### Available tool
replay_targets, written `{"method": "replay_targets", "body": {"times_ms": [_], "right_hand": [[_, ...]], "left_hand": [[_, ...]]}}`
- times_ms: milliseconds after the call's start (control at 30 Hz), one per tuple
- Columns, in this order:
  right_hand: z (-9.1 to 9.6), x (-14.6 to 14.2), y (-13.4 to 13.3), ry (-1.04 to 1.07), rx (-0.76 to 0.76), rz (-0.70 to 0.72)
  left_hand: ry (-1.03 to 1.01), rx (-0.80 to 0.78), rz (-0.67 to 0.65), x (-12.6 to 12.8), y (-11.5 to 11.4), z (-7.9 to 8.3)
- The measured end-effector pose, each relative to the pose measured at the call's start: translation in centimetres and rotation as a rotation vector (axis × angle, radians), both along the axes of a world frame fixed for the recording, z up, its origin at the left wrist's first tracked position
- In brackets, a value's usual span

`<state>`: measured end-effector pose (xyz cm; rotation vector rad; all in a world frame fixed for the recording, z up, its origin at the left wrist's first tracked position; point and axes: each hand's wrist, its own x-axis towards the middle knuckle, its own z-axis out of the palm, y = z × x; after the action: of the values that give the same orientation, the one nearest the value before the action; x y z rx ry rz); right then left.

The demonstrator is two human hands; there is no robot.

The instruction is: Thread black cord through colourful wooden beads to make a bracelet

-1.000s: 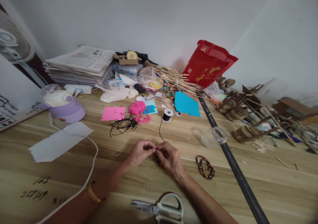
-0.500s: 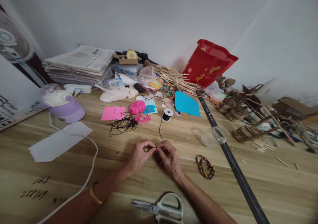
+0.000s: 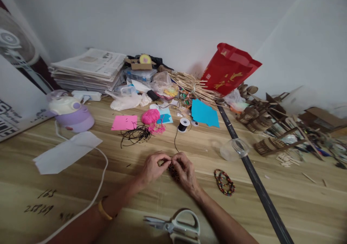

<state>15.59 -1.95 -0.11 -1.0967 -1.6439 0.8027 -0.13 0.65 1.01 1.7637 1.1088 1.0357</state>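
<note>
My left hand (image 3: 155, 167) and my right hand (image 3: 185, 171) meet fingertip to fingertip above the wooden table, each closed in a pinch. Between them is the thin dark cord (image 3: 175, 143), which runs down from a white-ended spool of black cord (image 3: 183, 125). A bunch of small brown beads (image 3: 173, 172) hangs or lies under my right hand, partly hidden by its fingers. To the right lies a coiled string of multicoloured beads (image 3: 224, 182). Scissors with pale handles (image 3: 173, 225) rest nearest me, blades pointing left.
Loose black cord (image 3: 137, 133), pink yarn (image 3: 150, 117) and a pink paper (image 3: 124, 122) lie beyond my hands. A clear round container (image 3: 234, 149) stands at the right by a dark strip (image 3: 257, 182). A white cable (image 3: 101, 181) crosses the left side.
Both hands keep their pinch at nearly the same spot, with only slight finger movement. The whole view has shifted a little; nothing on the table has visibly moved.
</note>
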Motion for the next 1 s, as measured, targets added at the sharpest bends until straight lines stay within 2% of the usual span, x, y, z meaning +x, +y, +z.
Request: {"method": "replay_targets", "body": {"times_ms": [133, 367, 567, 700, 1000], "right_hand": [[-0.1, 0.1, 0.0, 0.030, -0.049, 0.015], [0.0, 0.3, 0.2, 0.102, -0.139, 0.053], [0.6, 0.3, 0.2, 0.208, -0.240, 0.108], [0.6, 0.5, 0.3, 0.254, -0.303, 0.152], [0.6, 1.1, 0.6, 0.195, -0.304, 0.207]], "left_hand": [[-0.026, -0.104, -0.043, -0.2, 0.3, 0.0], [-0.205, -0.362, -0.168, -0.6, 0.9, -0.5], [-0.282, -0.492, -0.219, -0.7, 1.0, 0.1], [-0.327, -0.525, -0.239, -0.7, 1.0, 0.2], [-0.293, -0.519, -0.224, -0.6, 1.2, -0.2]]}}
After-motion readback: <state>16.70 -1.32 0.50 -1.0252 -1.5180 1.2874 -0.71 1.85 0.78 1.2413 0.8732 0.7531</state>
